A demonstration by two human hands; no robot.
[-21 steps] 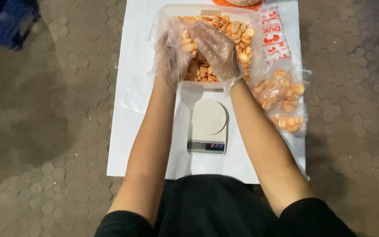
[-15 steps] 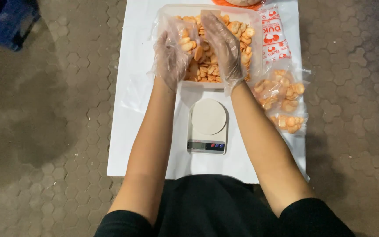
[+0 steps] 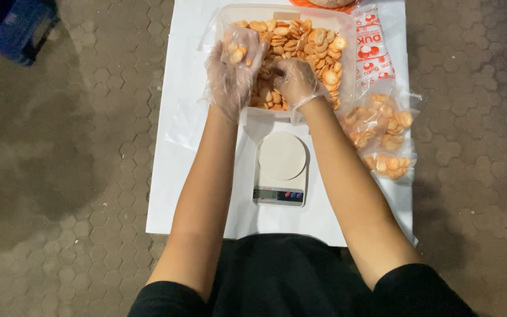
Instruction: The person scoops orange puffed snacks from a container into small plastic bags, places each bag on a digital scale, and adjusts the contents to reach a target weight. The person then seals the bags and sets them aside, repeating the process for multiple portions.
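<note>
A clear plastic tub [image 3: 347, 64] full of small round orange-brown crackers [image 3: 309, 44] stands at the far end of a white sheet. My left hand [image 3: 233, 73], in a loose clear plastic glove, is raised over the tub's left side and holds a few crackers against its fingers. My right hand [image 3: 294, 82], also gloved, is curled down into the crackers near the tub's front wall. A small white kitchen scale [image 3: 281, 169] with a round platform lies between my forearms, nothing on it.
Several sealed clear bags of crackers [image 3: 385, 135] lie right of the scale. A red and white printed packet [image 3: 371, 50] rests beside the tub. The white sheet [image 3: 177, 176] covers hexagon-paved ground. A blue crate [image 3: 13, 29] sits far left.
My right hand has dropped from above the tub down into the crackers and curled shut. My left hand stays raised with crackers in it. The view has shifted slightly.
</note>
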